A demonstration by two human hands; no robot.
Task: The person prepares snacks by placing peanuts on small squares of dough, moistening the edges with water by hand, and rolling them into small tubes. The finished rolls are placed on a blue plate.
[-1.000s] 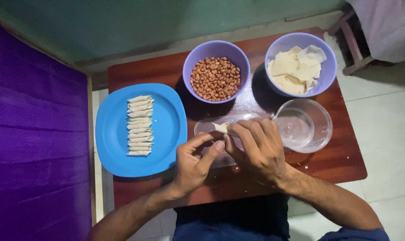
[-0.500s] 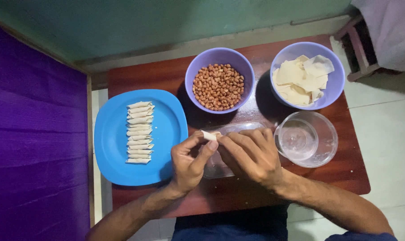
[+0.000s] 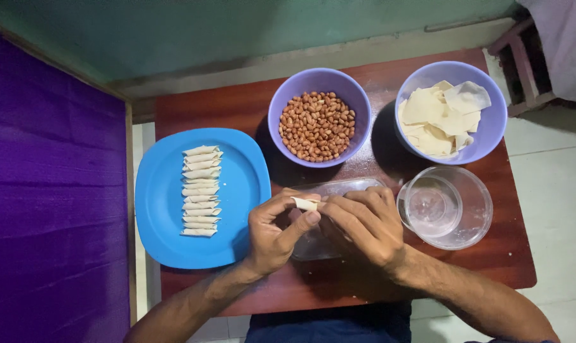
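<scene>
Dough roll, small and pale, pinched between our two hands just above the desk. Our left hand is closed on it, thumb and forefinger gripping the near end; our right hand is closed too, fingertips meeting the roll's other end, touching it from the right.

Handling, as we judge it: very light, soft, thin-skinned. It looks like a wrapper rolled into a tube, so it should dent or unroll under a hard squeeze. The surface seems dry and floury, not slippery. Best hold is a light pinch at both ends or across the seam, with the middle left alone.

Under both hands lies a clear flat tray, mostly hidden by them. Left of our left hand, a blue plate carries a neat column of finished rolls, each touching the next. Beyond the hands, a purple bowl of peanuts. Beyond and right of our right hand, a second purple bowl holds flat pale wrappers, loosely stacked. Just beside our right hand, a clear glass bowl; whether it holds water we cannot tell.
</scene>
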